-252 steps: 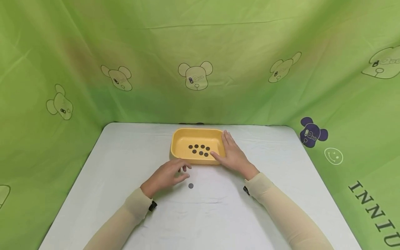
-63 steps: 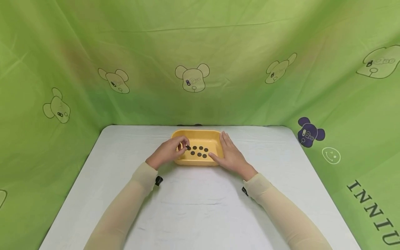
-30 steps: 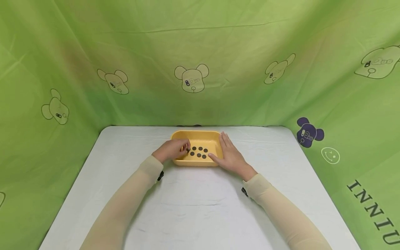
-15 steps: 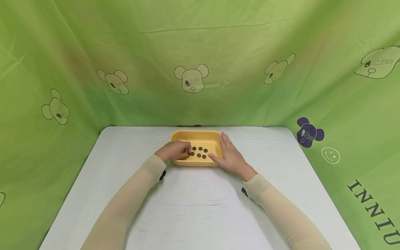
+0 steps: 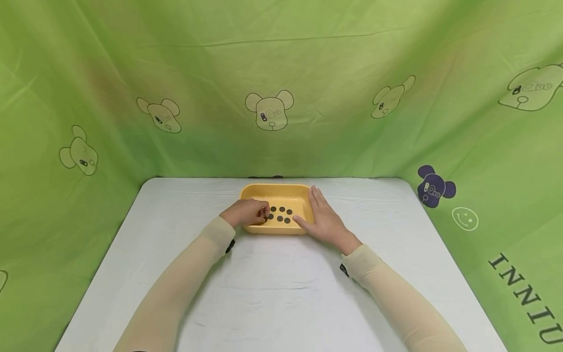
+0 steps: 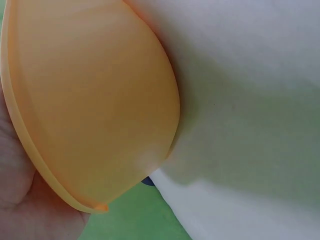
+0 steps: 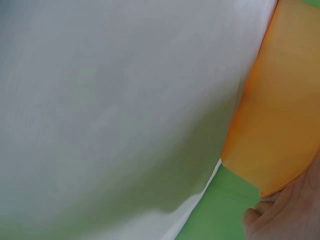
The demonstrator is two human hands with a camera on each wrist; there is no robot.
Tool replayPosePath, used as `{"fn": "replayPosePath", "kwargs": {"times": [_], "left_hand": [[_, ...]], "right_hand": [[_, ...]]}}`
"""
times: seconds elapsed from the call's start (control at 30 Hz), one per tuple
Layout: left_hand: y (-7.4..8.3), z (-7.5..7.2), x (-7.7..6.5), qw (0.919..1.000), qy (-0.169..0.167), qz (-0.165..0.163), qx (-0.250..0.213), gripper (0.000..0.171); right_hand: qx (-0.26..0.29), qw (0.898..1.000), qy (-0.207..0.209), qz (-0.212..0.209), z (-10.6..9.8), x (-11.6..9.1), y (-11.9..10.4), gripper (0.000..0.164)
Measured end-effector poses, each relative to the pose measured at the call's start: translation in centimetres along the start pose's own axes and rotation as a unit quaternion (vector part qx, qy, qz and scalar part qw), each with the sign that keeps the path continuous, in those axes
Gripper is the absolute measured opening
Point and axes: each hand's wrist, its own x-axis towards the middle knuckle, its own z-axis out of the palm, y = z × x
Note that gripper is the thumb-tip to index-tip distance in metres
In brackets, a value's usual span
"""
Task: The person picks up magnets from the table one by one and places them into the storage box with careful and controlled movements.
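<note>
A yellow rectangular tray [image 5: 281,230] stands toward the back of the white table, holding several small dark round discs [image 5: 279,218] on its floor. Over its left rim reaches my left hand [image 5: 247,211], fingers curled down to the floor of the tray, pinching one dark disc [image 5: 265,220] close beside the others. My right hand [image 5: 324,219] rests along the right rim, fingers straight and thumb over the inside. In the left wrist view the tray wall [image 6: 100,100] hides the fingertips. The right wrist view shows the right hand [image 7: 287,215] against the tray's outer wall [image 7: 280,105].
The white table [image 5: 272,293] extends in front and to both sides of the tray. Green cloth [image 5: 272,151] printed with bear heads hangs close behind the table and along both sides.
The lone disc on the table went into the tray with my left hand. Over the last second that hand has lowered slightly toward the front left of the tray. The right hand stays put.
</note>
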Motion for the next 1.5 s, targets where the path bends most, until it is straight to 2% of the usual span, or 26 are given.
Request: {"fn": "replayPosePath", "kwargs": {"times": [0.23,0.87,1.27,1.5], "left_hand": [[0.16,-0.01,0.07,0.9999,-0.003,-0.014,0.010,0.008],[0.18,0.08,0.17,0.9985,-0.002,-0.026,0.049,0.007],[0.07,0.21,0.52,0.9982,-0.001,-0.025,0.054,0.012],[0.02,0.31,0.59,0.9985,0.011,-0.018,0.051,0.007]], "right_hand": [[0.007,1.000,0.000,0.000,-0.07,0.01,-0.07,0.109],[0.005,1.000,0.006,-0.003,0.31,0.25,-0.03,0.109],[0.004,1.000,0.001,-0.001,-0.01,0.35,-0.02,0.110],[0.008,1.000,0.000,-0.001,-0.19,0.22,-0.08,0.110]]}}
